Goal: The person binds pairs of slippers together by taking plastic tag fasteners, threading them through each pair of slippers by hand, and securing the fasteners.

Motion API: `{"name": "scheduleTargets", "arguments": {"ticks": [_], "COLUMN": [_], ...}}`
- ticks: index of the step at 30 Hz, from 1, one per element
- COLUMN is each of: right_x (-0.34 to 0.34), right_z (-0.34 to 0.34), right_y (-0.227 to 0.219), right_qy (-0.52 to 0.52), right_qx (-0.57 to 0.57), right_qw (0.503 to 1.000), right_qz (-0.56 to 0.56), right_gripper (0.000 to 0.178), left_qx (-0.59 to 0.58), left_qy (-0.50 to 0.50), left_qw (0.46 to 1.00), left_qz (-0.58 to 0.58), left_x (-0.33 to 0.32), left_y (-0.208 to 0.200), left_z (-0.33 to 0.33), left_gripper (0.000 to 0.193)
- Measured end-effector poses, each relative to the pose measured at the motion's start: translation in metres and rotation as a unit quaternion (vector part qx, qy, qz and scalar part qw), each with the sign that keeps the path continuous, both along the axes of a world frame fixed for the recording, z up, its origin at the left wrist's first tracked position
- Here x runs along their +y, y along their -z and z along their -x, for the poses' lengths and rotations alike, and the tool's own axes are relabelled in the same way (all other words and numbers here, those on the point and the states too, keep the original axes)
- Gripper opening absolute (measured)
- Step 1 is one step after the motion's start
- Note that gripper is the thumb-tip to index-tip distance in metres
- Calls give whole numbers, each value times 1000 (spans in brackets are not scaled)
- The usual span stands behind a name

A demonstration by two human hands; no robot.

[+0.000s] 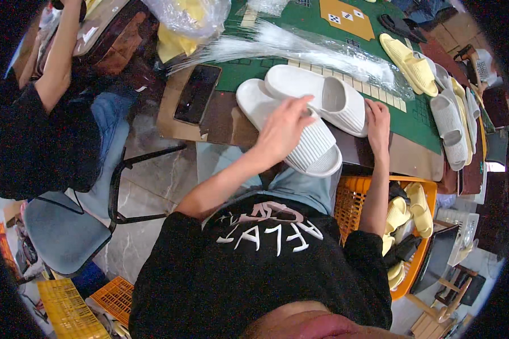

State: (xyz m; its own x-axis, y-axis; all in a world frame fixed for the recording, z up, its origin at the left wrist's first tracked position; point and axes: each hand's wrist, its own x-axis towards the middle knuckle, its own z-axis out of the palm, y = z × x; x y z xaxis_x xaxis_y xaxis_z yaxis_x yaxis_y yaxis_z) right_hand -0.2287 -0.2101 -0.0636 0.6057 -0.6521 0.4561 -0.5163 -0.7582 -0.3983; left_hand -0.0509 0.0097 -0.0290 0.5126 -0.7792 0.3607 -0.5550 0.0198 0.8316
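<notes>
Where the table [220, 121] ends: two white ribbed foam slides [316, 113], stacked; left hand [283, 127] spread flat on lower one, right hand [378, 121] beside them, grip unclear; crinkled plastic [300, 48] behind.

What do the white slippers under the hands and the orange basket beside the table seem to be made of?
White slippers: probably soft moulded foam or rubber, matte, with ribbed straps and thick one-piece soles. Orange basket: likely rigid plastic, slightly glossy, with a moulded lattice wall. The left hand rests on one slipper.
</notes>
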Motion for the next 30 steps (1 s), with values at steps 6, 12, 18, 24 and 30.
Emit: {"name": "scheduleTargets", "arguments": {"ticks": [6, 12, 18, 24, 30], "right_x": [2, 8, 11, 10, 8], "right_z": [10, 6, 5, 6, 6], "right_y": [12, 6, 4, 5, 7], "right_qy": [8, 23, 29, 25, 36], "right_qx": [-106, -125, -142, -131, -125], "right_qw": [990, 986, 981, 986, 985], "right_qz": [-96, -103, -129, -101, -114], "right_gripper": [22, 19, 18, 18, 18], "left_qx": [-91, -175, -234, -254, -321], "left_qy": [-131, -174, -72, -97, -165], "left_qw": [986, 966, 951, 947, 930], "left_qz": [49, -79, -191, -174, -76], "left_x": [-17, -64, -89, -88, -72], "left_y": [-1, 25, 29, 23, 4], "left_z": [-91, -173, -173, -171, -172], "left_gripper": [13, 16, 15, 15, 14]}}
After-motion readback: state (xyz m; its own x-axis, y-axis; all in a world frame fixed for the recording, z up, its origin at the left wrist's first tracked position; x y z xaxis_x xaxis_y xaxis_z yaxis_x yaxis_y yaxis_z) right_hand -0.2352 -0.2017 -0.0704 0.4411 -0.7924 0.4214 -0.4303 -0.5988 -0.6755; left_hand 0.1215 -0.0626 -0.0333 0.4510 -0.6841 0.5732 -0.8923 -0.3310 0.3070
